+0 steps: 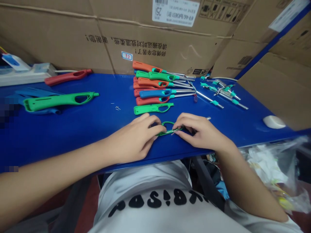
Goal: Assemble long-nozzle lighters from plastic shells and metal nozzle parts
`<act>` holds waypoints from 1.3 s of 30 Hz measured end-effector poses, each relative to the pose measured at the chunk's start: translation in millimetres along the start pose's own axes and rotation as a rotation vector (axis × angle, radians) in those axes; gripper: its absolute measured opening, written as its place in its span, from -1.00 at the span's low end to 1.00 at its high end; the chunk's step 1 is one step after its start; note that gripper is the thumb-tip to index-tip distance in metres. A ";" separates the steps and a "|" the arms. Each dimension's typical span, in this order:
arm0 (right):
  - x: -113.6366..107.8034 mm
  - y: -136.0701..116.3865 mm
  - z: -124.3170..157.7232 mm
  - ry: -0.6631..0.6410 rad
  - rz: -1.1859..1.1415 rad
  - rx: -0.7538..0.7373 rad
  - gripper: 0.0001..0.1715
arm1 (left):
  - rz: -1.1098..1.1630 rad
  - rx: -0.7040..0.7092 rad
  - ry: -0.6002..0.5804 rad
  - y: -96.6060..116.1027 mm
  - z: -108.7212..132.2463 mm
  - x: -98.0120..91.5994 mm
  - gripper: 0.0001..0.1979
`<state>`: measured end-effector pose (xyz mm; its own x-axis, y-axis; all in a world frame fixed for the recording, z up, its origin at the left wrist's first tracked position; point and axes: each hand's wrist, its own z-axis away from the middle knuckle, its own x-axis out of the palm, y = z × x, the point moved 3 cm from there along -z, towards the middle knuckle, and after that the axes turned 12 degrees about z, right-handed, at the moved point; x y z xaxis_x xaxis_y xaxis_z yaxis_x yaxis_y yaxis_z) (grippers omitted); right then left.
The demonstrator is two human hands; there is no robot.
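Note:
Near the table's front edge, my left hand (pixel 142 137) is closed on the left part of a green lighter shell (pixel 168 123), whose trigger loop shows between my hands. My right hand (pixel 198 131) pinches at the shell's right end, where a thin metal piece shows by the fingertips. A short metal tip sticks out behind the right hand. Just beyond my hands lies another green shell half (pixel 153 109). Behind it is a stack of orange, red, green and blue lighters, among them a blue one (pixel 155 94), with metal tubes pointing right.
Several metal tubes with teal parts (pixel 227 92) lie at the back right, near a white object (pixel 274 122). Green (pixel 58 101), blue and red shells (pixel 68 77) lie left, beside a power strip (pixel 41 73). Cardboard (pixel 73 38) walls the back.

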<state>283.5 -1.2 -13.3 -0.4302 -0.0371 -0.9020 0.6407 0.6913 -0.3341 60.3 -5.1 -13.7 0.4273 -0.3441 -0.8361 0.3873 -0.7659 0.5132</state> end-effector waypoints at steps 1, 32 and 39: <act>0.0 -0.4 0.4 0.000 0.003 -0.004 -0.87 | -0.001 -0.001 0.001 -0.1 -0.1 0.1 -0.66; 4.7 -13.9 4.1 -0.020 0.083 -0.018 -0.79 | -0.228 0.046 0.039 7.2 3.8 2.9 -0.64; 4.6 -19.7 4.0 -0.045 0.071 -0.017 -0.78 | -0.239 0.062 0.071 7.2 6.3 1.8 -0.63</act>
<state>271.5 -17.8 -12.0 -0.3553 -0.0197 -0.9346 0.6573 0.7056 -0.2647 58.7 -14.7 -12.7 0.3867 -0.1119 -0.9154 0.4340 -0.8537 0.2877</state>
